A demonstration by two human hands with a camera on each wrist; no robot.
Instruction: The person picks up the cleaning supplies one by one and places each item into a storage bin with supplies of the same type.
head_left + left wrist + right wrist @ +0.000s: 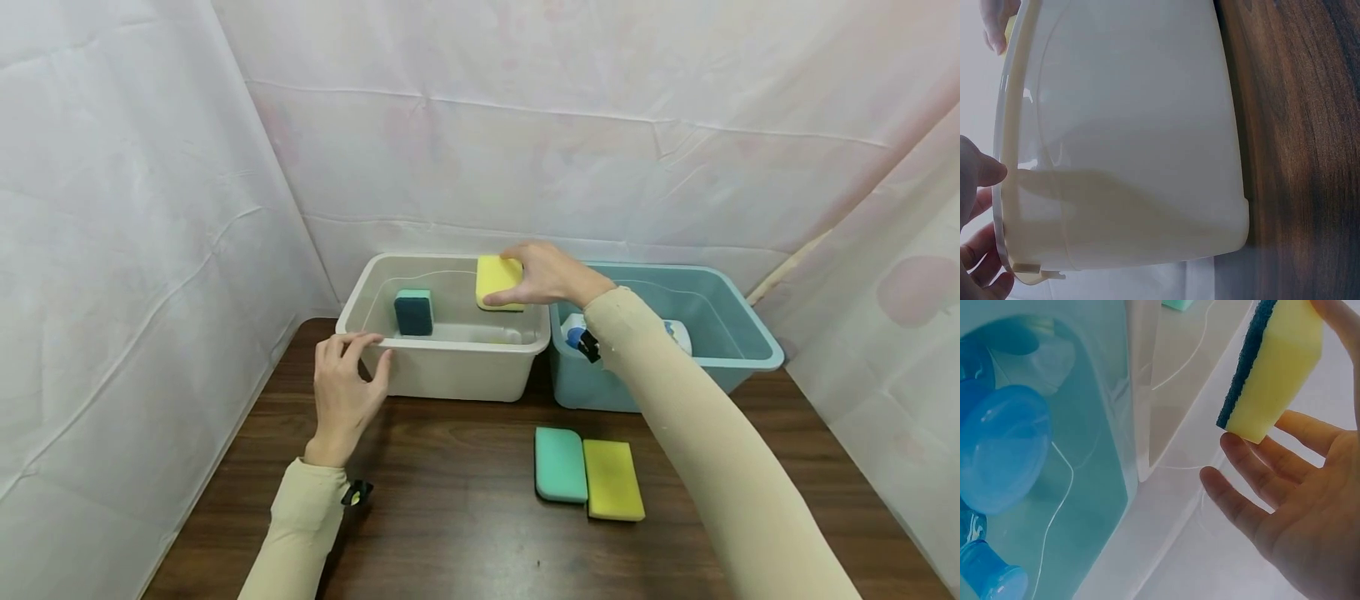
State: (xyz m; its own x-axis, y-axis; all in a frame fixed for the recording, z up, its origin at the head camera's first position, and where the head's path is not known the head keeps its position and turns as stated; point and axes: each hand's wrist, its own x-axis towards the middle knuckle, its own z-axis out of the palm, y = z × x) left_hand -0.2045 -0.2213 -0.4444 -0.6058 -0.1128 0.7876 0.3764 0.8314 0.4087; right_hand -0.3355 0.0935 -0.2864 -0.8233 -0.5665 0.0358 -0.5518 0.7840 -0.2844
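Note:
My right hand (551, 273) pinches a yellow sponge (497, 282) between thumb and fingers above the right part of a cream plastic bin (450, 371). In the right wrist view this sponge (1279, 369) shows a dark green scouring layer on one face. My left hand (347, 392) holds the bin's front rim near its left corner, fingers over the edge and thumb on the outer side. A green sponge with a dark face (414, 314) stands inside the bin, toward the left. On the table lie a mint green sponge (560, 465) and another yellow sponge (613, 480), side by side.
A blue bin (738, 364) stands right beside the cream one. Inside it are white bottles (678, 335) with blue parts, partly hidden by my right forearm. Pale curtains (525, 167) hang close behind and on both sides of the dark wooden table (450, 533).

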